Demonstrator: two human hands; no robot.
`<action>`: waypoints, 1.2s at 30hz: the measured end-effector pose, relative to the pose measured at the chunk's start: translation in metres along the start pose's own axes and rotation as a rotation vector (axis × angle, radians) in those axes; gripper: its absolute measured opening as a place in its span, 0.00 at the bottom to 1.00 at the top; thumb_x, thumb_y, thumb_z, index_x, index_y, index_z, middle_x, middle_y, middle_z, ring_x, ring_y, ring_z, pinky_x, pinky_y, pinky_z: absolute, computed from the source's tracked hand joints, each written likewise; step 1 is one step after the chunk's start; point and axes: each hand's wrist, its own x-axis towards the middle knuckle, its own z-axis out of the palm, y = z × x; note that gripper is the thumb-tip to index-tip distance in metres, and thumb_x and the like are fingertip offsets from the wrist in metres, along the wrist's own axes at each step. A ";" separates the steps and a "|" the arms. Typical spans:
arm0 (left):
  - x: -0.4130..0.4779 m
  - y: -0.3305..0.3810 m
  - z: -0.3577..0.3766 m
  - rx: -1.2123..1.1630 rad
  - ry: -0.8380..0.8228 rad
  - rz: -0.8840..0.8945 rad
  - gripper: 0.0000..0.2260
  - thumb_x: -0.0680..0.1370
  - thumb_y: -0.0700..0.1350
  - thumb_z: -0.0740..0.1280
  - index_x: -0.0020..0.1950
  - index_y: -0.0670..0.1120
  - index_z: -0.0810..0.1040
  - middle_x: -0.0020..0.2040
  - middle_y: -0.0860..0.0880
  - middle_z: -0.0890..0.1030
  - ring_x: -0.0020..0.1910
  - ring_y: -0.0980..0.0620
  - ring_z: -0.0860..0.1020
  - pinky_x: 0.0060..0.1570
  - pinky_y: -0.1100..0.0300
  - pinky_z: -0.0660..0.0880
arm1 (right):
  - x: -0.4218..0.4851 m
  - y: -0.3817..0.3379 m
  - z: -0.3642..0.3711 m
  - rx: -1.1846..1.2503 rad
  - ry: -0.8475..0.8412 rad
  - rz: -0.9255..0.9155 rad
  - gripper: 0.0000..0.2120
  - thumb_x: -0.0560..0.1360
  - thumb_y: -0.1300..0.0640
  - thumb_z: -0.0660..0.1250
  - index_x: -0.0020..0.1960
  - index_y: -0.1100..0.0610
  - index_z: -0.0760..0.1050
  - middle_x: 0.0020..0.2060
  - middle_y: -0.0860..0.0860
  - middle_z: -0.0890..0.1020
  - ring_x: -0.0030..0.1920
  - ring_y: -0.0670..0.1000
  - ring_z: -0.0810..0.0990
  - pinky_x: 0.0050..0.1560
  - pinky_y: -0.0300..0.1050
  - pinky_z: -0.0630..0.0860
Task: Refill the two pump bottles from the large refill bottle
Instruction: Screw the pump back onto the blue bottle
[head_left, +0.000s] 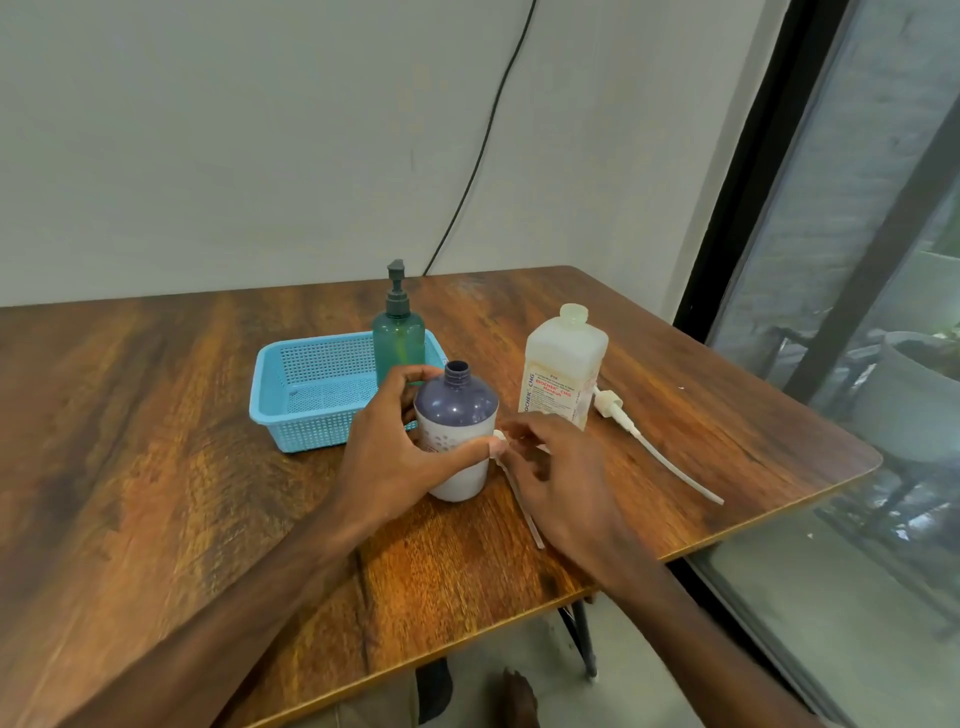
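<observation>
Left hand (395, 457) curls round the uncapped plastic bottle with purple shoulders and a white body (457, 415), mid-table (156, 415). My right hand (561, 478) pinches a white pump with dip tube (524, 509) just beside it. I read red "BIOCHEK CHG" on the square translucent refill bottle (563, 364), which stands open-necked nearer the right edge.
</observation>
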 end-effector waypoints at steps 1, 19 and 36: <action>0.000 0.000 -0.001 -0.005 0.002 0.002 0.37 0.61 0.58 0.84 0.65 0.57 0.71 0.56 0.67 0.77 0.54 0.76 0.75 0.46 0.78 0.74 | 0.006 -0.001 0.003 -0.036 -0.052 -0.004 0.12 0.80 0.52 0.66 0.63 0.48 0.77 0.58 0.44 0.80 0.55 0.42 0.77 0.52 0.40 0.79; -0.003 -0.003 0.000 0.008 0.005 0.019 0.36 0.63 0.57 0.84 0.66 0.56 0.70 0.56 0.66 0.78 0.55 0.75 0.76 0.47 0.78 0.72 | 0.024 -0.032 -0.035 0.053 0.138 0.057 0.13 0.74 0.53 0.75 0.58 0.48 0.80 0.50 0.41 0.83 0.46 0.39 0.81 0.41 0.33 0.80; -0.002 -0.009 0.003 -0.031 0.021 0.033 0.36 0.62 0.62 0.83 0.65 0.59 0.71 0.58 0.62 0.81 0.57 0.66 0.80 0.50 0.69 0.79 | 0.072 -0.131 -0.064 0.437 0.320 -0.286 0.17 0.75 0.56 0.75 0.62 0.57 0.79 0.55 0.48 0.85 0.52 0.42 0.84 0.50 0.39 0.83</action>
